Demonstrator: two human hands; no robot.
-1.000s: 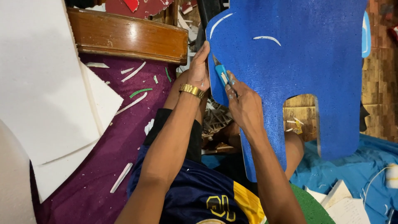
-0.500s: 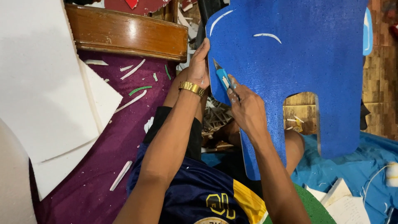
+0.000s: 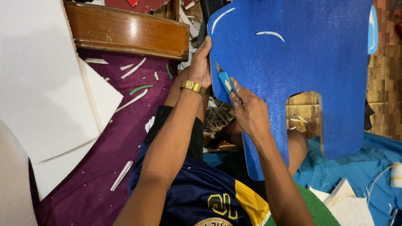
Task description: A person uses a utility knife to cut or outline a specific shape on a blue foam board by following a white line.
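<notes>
The right hand [image 3: 249, 111] closes its grip on a small blue utility knife [image 3: 224, 79], blade at the left edge of the large blue glittery foam sheet [image 3: 301, 62]; the left hand [image 3: 201, 67] clasps that edge just above. The sheet's outline looks mostly cut, with this edge being trimmed.

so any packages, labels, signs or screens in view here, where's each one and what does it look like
No packages or screens show.
Blue foam cutout: a sign-like panel, upper right, glittery blue with white curved marks, steadied at its edge by the left hand.
Label on the cutter: small pale strip on the light blue knife in the right hand.
Shirt print: bottom centre, yellow shapes on dark blue.
</notes>
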